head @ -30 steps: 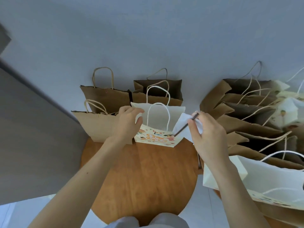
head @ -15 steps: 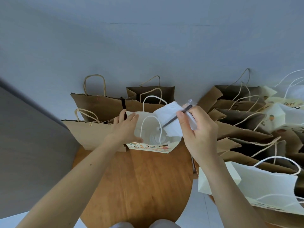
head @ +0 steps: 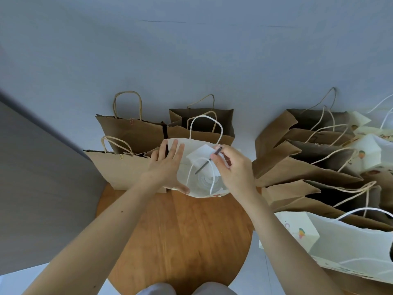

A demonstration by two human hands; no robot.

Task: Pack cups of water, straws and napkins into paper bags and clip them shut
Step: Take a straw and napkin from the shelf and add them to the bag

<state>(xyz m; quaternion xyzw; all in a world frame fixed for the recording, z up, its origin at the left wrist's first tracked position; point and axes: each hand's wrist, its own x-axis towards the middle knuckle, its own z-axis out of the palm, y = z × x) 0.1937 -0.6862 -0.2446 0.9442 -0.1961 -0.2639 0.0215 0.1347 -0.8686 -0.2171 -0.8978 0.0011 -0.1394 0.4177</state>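
A white paper bag (head: 187, 177) with rope handles stands open on the round wooden table (head: 180, 237). A clear cup of water (head: 205, 180) shows at its bottom. My left hand (head: 168, 165) lies flat with straight fingers against the bag's left wall, holding the mouth open. My right hand (head: 231, 169) is over the bag's mouth and pinches a dark straw (head: 205, 166) together with a white napkin (head: 200, 156), both dipping into the opening.
Three brown paper bags (head: 131, 133) stand behind and left of the white bag, two with paper clips on their rims. Several open brown and white bags (head: 308, 167) crowd the right side. A grey wall panel (head: 42, 177) rises at the left.
My right hand has brought the straw and napkin down from above the bag's rim into its mouth. My left hand has spread flat along the bag's left wall, opening it wider.
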